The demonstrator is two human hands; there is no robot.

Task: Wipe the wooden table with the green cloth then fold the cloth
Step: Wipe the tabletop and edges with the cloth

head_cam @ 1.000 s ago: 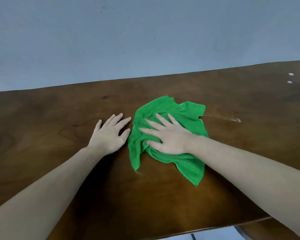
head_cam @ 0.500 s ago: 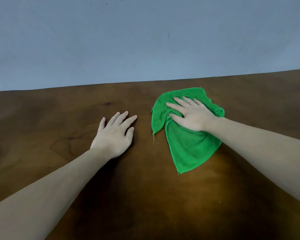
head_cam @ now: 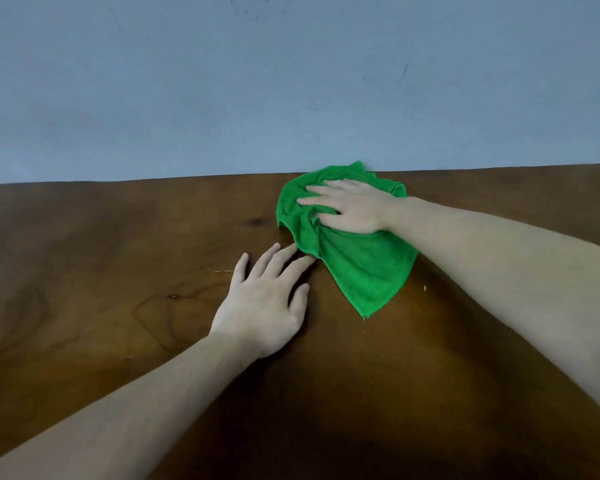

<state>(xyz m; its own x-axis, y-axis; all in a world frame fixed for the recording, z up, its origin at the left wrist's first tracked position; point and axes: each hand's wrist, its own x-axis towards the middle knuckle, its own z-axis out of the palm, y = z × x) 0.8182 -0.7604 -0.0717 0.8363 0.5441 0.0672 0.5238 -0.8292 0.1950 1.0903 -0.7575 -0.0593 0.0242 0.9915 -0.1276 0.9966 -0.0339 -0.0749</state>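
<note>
The green cloth point(head_cam: 357, 258) lay bunched at the far edge of the wooden table point(head_cam: 101, 271), its top touching the blue-grey wall point(head_cam: 291, 81) behind. The right hand point(head_cam: 352, 207) pressed flat on the cloth, fingers straight and spread. The left hand point(head_cam: 267, 303) rested flat on the table just beside the cloth, fingertips at its near-left edge, holding nothing.
</note>
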